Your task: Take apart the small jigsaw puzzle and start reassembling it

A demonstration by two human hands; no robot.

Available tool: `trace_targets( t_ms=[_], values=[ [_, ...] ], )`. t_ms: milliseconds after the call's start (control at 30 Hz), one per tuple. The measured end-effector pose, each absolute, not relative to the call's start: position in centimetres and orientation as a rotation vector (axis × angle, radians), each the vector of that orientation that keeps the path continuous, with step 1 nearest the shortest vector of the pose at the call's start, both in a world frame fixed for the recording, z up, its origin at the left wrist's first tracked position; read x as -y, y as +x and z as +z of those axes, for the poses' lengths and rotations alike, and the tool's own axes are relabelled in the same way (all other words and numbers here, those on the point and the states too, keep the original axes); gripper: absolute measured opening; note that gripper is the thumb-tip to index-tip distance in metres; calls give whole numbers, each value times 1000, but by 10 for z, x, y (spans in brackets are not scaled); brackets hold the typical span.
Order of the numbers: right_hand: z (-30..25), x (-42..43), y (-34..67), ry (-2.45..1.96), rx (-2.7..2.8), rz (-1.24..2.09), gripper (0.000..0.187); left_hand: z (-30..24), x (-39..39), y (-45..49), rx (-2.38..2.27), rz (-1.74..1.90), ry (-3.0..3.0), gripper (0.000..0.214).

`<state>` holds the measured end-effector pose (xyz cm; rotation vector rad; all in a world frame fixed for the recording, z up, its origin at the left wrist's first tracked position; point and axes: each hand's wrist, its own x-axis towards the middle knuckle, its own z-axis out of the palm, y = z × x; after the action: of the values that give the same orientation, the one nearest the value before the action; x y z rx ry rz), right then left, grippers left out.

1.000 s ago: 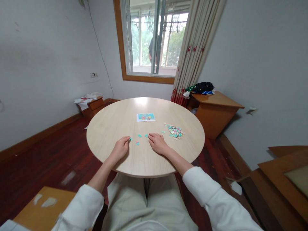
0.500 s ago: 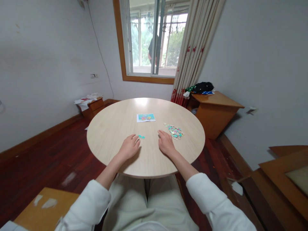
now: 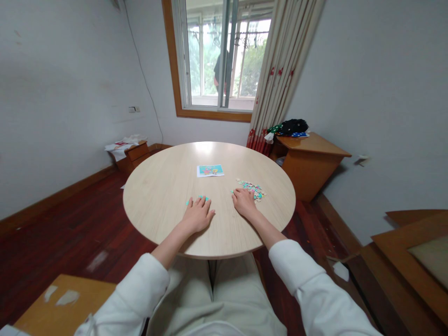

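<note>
Over the near middle of the round table (image 3: 157, 186), my left hand (image 3: 199, 214) lies palm down with its fingers spread. Its fingertips rest at a few teal jigsaw puzzle pieces (image 3: 203, 198), partly covered by the fingers, and another teal bit (image 3: 187, 203) shows at its left edge. My right hand (image 3: 244, 202) is to the right, fingers bent and together, with a small teal puzzle piece (image 3: 232, 191) at the fingertips. Beside and partly behind it spreads a pile of loose puzzle pieces (image 3: 258, 190), teal, pink and pale.
A printed picture card (image 3: 210, 171) lies flat farther back on the table. A wooden desk (image 3: 311, 158) with dark cloth stands at the right by the curtain (image 3: 276, 70). Low furniture (image 3: 136, 153) with papers is at left. Someone (image 3: 221, 72) is seen through the window.
My left hand has shifted right and spread its fingers onto the teal pieces. My right hand's fingers have bent, and a teal piece now shows at their tips. The view has turned slightly.
</note>
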<state>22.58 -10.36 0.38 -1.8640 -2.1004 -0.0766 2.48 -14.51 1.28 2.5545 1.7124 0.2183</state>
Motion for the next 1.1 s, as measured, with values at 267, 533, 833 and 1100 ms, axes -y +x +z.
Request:
trace_targets(
  t_ms=[267, 533, 833, 1100],
  values=[
    [5, 121, 206, -1602, 2207, 7, 47, 12, 142, 23, -1774, 224, 2571, 49],
    [3, 130, 213, -1650, 2112, -94, 36, 14, 147, 24, -1773, 244, 2582, 49],
    [2, 139, 240, -2034, 1777, -210, 37, 21, 136, 64, -1761, 190, 2501, 55],
    [1, 140, 237, -2013, 1828, -208, 33, 19, 126, 46, -1842, 185, 2493, 54]
  ],
)
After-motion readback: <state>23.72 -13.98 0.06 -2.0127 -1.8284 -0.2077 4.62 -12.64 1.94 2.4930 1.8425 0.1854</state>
